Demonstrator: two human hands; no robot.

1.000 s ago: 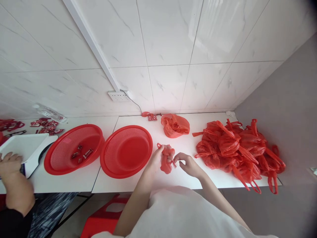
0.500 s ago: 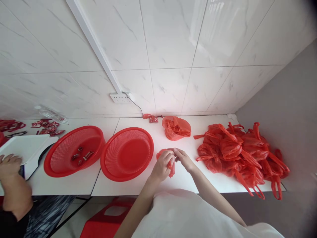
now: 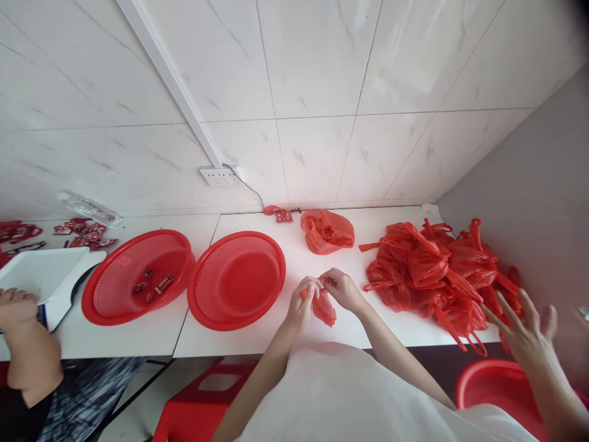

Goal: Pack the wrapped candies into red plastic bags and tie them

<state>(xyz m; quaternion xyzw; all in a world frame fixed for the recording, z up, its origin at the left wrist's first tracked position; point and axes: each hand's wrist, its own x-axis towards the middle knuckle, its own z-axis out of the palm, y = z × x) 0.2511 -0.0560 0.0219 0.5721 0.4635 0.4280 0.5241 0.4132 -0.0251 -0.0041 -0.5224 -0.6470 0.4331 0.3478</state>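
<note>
My left hand (image 3: 302, 302) and my right hand (image 3: 341, 287) meet over the white table (image 3: 257, 344), both pinching the top of a small filled red plastic bag (image 3: 324, 309) that hangs between them. The empty red mesh basket (image 3: 236, 279) sits just to the left of my hands. A second red mesh basket (image 3: 137, 283) further left holds a few small dark pieces. A heap of tied red plastic bags (image 3: 442, 270) lies to the right of my hands.
A loose red bag (image 3: 327, 231) lies at the back by the wall. Another person's open hand (image 3: 524, 331) reaches in from the right above a red tub (image 3: 497, 390). At far left a third person's hand (image 3: 16, 307) rests by a white tray (image 3: 41, 273). A red stool (image 3: 202, 399) stands below.
My hands have shifted slightly right and now pinch the bag's top, the bag hanging lower. An open hand and a red tub have come into view at the right.
</note>
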